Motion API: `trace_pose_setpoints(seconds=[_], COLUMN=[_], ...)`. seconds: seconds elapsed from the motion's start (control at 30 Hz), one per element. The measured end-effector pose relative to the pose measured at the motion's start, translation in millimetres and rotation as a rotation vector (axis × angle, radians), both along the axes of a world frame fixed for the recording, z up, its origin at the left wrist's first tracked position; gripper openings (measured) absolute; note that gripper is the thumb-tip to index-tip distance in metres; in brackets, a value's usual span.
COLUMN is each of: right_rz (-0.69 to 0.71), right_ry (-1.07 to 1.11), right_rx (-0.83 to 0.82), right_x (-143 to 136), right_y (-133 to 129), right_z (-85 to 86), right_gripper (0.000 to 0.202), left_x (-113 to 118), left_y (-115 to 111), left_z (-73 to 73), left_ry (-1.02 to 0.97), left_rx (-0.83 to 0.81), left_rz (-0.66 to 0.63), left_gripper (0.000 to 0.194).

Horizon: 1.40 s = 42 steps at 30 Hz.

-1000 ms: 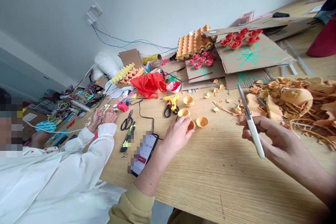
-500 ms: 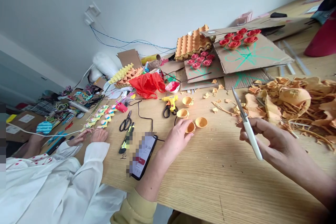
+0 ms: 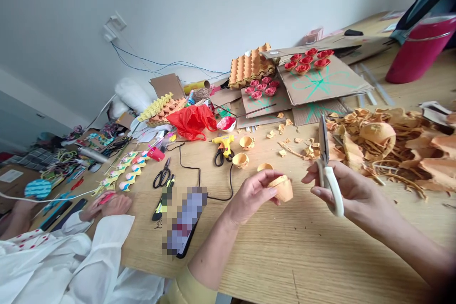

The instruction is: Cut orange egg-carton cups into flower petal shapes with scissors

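Observation:
Between the thumb and fingers of my left hand (image 3: 251, 197) is an orange egg-carton cup (image 3: 284, 190), raised above the wooden table and tipped on its side. My right hand (image 3: 345, 190) grips white-handled scissors (image 3: 331, 183), blades pointing up and away from me. A gap separates the scissors from the cup. Just behind my left fingers, a second cup (image 3: 264, 167) stands partly covered. Two more cups, one at the back (image 3: 247, 142) and one nearer (image 3: 241, 160), stand beside a yellow hot glue gun (image 3: 223, 141).
Torn carton scraps (image 3: 377, 137) heap up on the right, near a pink tumbler (image 3: 416, 52). Red paper flowers (image 3: 302, 62) rest on cardboard (image 3: 338, 83) behind. A phone (image 3: 185, 228) lies left of my forearm. At far left a co-worker's hands (image 3: 114, 204) hold something red.
My left hand has picked a cup up off the table and brought it right, toward the scissors. The scissors have turned more upright. The whole view has shifted slightly.

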State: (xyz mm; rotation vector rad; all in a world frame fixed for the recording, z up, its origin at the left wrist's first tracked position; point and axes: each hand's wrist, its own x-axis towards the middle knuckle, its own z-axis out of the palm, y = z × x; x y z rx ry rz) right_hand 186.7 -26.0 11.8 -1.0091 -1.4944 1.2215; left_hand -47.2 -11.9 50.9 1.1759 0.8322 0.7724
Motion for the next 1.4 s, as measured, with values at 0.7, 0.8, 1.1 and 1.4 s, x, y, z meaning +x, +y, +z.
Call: trace_pose_setpoints(seconds=[0.7, 0.8, 1.1, 1.4], right_rz=[0.053, 0.008, -0.004, -0.015], right_ry=[0.15, 0.135, 0.11, 0.072], right_rx=[-0.056, -0.052, -0.046, -0.052], right_x=[-10, -9, -8, -9], right_y=[-2, -1, 0, -2], right_z=[0.0, -3.1, -5.5, -6.1], right_gripper=[0.027, 0.03, 0.032, 0.034], left_x=[24, 25, 24, 26], left_y=[-9, -11, -13, -13], left_z=[-26.8, -28.6, -30.2, -31.0], left_ry=[-0.103, -0.044, -0.04, -0.054], left_rx=[0.215, 0.323, 0.366, 0.191], left_rz=[-0.039, 0.008, -0.002, 0.051], left_gripper=[0.038, 0.04, 0.042, 0.041])
